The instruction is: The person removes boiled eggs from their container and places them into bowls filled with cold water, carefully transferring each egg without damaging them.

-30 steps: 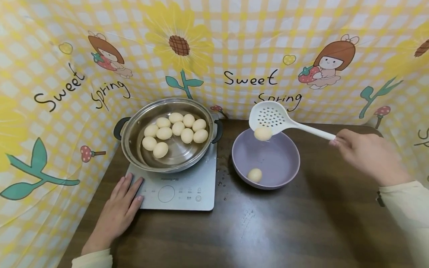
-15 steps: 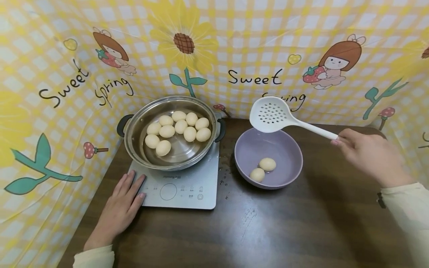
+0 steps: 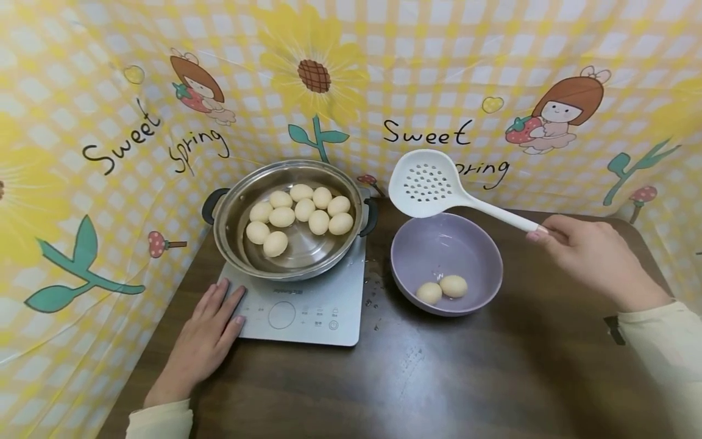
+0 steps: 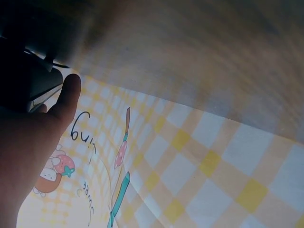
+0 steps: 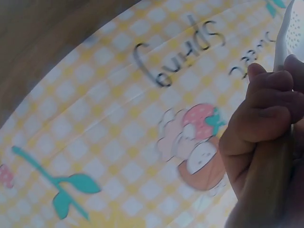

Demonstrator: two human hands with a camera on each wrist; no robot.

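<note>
My right hand grips the handle of a white slotted skimmer, fingers curled round it in the right wrist view. The skimmer's perforated head hangs over the back rim of a purple bowl, with nothing on it. Inside the bowl, two pale eggs lie side by side near the front wall. My left hand rests with straight fingers on the left front edge of a silver induction cooker. On the cooker stands a steel pot with dark handles, holding several eggs in water.
A brown wooden table carries everything, with water drops between cooker and bowl. A yellow-checked cloth with flowers and cartoon figures covers the walls behind and at the sides.
An egg has slid off the skimmer into the bowl, coming to lie beside the other one. The skimmer has lifted and moved slightly left. My left hand has stayed on the cooker.
</note>
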